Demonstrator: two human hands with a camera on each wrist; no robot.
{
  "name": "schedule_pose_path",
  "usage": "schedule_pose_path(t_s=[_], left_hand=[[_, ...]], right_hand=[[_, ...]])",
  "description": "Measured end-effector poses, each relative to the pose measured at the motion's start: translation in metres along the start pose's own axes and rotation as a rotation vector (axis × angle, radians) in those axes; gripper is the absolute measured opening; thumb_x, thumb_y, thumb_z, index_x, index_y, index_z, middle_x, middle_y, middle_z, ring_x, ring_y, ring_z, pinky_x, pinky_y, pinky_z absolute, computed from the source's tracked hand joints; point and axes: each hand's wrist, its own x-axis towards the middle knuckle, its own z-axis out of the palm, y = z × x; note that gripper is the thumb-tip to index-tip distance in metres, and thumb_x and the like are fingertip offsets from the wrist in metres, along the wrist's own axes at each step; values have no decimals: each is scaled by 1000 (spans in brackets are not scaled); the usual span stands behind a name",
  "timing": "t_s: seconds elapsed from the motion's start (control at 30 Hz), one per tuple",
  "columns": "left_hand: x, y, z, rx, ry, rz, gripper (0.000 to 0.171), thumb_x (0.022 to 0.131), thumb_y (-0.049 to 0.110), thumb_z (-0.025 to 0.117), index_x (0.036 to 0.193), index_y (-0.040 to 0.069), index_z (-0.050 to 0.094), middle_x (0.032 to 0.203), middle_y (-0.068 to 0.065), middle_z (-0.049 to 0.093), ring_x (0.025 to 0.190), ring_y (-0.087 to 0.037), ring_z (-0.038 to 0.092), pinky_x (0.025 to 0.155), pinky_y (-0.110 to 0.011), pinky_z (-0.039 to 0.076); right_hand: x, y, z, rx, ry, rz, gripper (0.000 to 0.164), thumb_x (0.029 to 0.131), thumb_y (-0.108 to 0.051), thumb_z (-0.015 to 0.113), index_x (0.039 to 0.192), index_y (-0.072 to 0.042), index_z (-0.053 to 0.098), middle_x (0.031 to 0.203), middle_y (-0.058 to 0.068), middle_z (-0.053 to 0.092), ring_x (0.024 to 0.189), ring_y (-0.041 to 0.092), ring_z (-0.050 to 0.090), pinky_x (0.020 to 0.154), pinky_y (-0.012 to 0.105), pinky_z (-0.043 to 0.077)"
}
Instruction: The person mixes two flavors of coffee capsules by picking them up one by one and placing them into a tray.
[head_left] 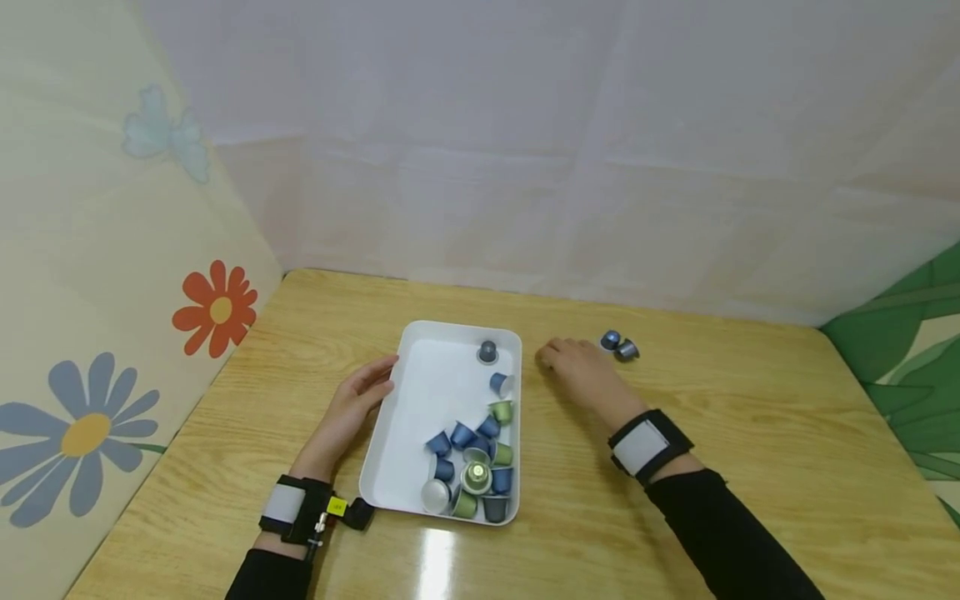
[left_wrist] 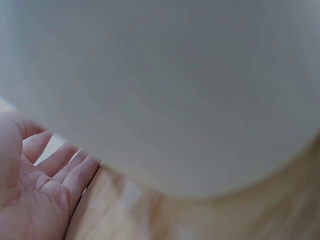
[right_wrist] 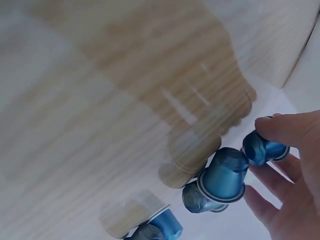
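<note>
My left hand rests its fingertips at the left rim of a white tray. In the left wrist view the tray's pale, blurred side fills most of the picture, and the loosely extended fingers reach beside it. Low over the table, right of the tray, my right hand pinches a blue coffee capsule between thumb and fingers. Right by those fingers are a teal capsule and a greyish one partly behind it; the right hand hides these in the head view.
Inside the tray, several blue, green and grey capsules crowd the near right corner, and a dark grey capsule stands at the far right. Behind the right hand lie a blue capsule and a dark one. White cloth hangs behind the table.
</note>
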Motion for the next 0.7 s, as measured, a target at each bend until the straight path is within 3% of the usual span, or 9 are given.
schedule_pose_path(t_s=[0.3, 0.7], left_hand=[[1, 1, 0, -23, 2, -11, 45, 102, 10, 54, 146, 2, 46, 149, -15, 44, 134, -28, 43, 94, -19, 46], [1, 1, 1, -2, 7, -15, 45, 102, 10, 54, 146, 2, 46, 150, -15, 44, 136, -29, 42, 95, -19, 45]], right_hand=[[-16, -14, -5, -21, 36, -62, 30, 91, 6, 65, 120, -4, 65, 117, 14, 62, 110, 32, 58, 96, 51, 46], [-31, -33, -16, -135, 150, -181, 33, 83, 7, 73, 114, 0, 67, 112, 15, 64, 101, 32, 62, 89, 46, 51]])
